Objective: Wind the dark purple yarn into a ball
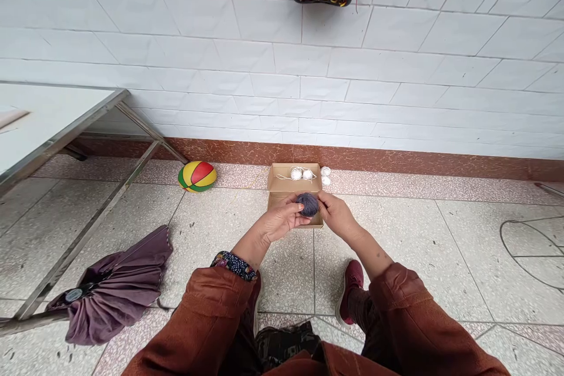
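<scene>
Fingers of both hands pinch the grey yarn ball (308, 204) between them, left hand (282, 220) beneath, right hand (335, 214) beside, above the cardboard box (282, 183).

Left hand (279, 220) and right hand (337, 214) cupping a grey-purple yarn ball (307, 204) over an open cardboard box (282, 179), white balls (301, 174) inside, striped ball (197, 176), folded purple umbrella (114, 288), tiled floor (440, 247).

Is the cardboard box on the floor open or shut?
Open. The cardboard box has no lid over it, and small white yarn balls show inside at its far end. Both hands hold a grey yarn ball over it.
</scene>
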A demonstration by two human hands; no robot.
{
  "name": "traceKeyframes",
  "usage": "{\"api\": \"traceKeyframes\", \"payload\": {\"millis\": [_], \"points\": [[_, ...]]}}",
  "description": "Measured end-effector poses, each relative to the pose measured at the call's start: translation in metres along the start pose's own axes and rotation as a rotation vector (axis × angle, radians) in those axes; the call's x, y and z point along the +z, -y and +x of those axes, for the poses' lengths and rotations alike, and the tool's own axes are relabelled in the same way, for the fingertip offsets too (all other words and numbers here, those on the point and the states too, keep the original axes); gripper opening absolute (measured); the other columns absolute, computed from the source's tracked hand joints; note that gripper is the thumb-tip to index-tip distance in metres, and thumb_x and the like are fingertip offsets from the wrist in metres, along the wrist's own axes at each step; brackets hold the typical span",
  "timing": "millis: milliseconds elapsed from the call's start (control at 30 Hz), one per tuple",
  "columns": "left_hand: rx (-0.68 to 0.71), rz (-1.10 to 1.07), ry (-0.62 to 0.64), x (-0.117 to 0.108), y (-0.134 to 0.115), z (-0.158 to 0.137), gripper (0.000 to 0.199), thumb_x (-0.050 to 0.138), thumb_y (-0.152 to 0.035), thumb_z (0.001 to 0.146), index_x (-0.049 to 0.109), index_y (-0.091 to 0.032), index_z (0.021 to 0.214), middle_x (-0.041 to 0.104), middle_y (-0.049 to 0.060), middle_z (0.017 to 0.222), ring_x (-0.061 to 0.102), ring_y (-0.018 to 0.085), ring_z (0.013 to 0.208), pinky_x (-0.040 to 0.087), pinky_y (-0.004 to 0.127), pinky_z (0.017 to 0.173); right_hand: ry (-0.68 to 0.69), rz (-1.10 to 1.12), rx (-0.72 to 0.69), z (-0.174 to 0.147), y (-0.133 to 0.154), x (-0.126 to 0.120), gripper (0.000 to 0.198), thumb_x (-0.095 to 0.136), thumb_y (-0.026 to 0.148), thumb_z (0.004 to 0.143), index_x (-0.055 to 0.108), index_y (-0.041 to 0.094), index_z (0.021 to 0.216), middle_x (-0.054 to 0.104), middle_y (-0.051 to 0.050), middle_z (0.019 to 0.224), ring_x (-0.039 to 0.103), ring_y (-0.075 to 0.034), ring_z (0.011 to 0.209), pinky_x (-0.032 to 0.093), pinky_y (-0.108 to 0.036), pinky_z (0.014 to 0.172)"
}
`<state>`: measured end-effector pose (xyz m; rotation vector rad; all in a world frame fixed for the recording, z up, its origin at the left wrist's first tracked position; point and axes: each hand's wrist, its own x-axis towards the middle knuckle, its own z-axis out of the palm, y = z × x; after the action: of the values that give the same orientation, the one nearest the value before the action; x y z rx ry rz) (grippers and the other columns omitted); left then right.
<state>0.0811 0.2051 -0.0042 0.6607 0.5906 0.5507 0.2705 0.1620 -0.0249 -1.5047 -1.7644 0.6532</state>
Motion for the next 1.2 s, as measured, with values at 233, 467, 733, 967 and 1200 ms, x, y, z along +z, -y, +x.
{"api": "traceKeyframes", "payload": {"millis": [233, 467, 733, 967, 1200], "points": [[0.108, 0.039, -0.131, -0.003, -0.003, 0.002, 0.034, 0.080, -0.026, 0.069, 0.071, -0.015, 0.100, 0.071, 0.009, 0.101, 0.063, 0.017, 0.087, 0.049, 0.029, 0.079, 0.162, -0.231, 0.007, -0.003, 0.001, 0.005, 0.014, 0.048, 0.021, 0.099, 0.061, 0.020, 0.101, 0.069, -0.005, 0.093, 0.064, -0.018, 0.083, 0.046, -0.026, 0.072], [0.271, 0.540, -0.312, -0.007, -0.003, 0.006, 0.041, 0.079, -0.029, 0.066, 0.068, -0.017, 0.104, 0.069, 0.006, 0.099, 0.061, 0.020, 0.091, 0.045, 0.032, 0.086, 0.327, -0.015, -0.287, -0.010, 0.026, -0.002, 0.018, 0.049, 0.025, 0.100, 0.062, 0.020, 0.090, 0.065, -0.001, 0.083, 0.060, -0.015, 0.075, 0.046, -0.026, 0.071], [0.142, 0.580, 0.086, -0.003, 0.006, -0.005, 0.069, 0.074, -0.027, 0.075, 0.049, -0.028, 0.139, 0.065, 0.004, 0.104, 0.059, 0.017, 0.089, 0.045, 0.031, 0.079, -0.090, 0.110, -0.163, 0.003, 0.015, -0.018, 0.019, 0.053, 0.031, 0.098, 0.064, 0.022, 0.086, 0.066, -0.003, 0.082, 0.062, -0.018, 0.079, 0.048, -0.030, 0.075], [0.142, 0.231, 0.098, 0.006, 0.002, -0.008, 0.052, 0.077, -0.028, 0.073, 0.064, -0.025, 0.123, 0.058, 0.010, 0.130, 0.058, 0.021, 0.105, 0.048, 0.030, 0.079, -0.073, -0.028, -0.006, 0.002, -0.003, 0.000, 0.020, 0.047, 0.027, 0.099, 0.061, 0.021, 0.086, 0.062, -0.001, 0.077, 0.059, -0.017, 0.072, 0.045, -0.026, 0.068], [0.224, 0.089, -0.176, -0.005, -0.002, 0.006, 0.044, 0.083, -0.027, 0.067, 0.069, -0.017, 0.108, 0.068, 0.008, 0.106, 0.060, 0.014, 0.085, 0.046, 0.027, 0.074, 0.159, -0.180, -0.047, -0.007, 0.001, 0.017, 0.014, 0.048, 0.023, 0.100, 0.061, 0.020, 0.105, 0.069, -0.006, 0.094, 0.065, -0.018, 0.080, 0.046, -0.027, 0.070]]}}
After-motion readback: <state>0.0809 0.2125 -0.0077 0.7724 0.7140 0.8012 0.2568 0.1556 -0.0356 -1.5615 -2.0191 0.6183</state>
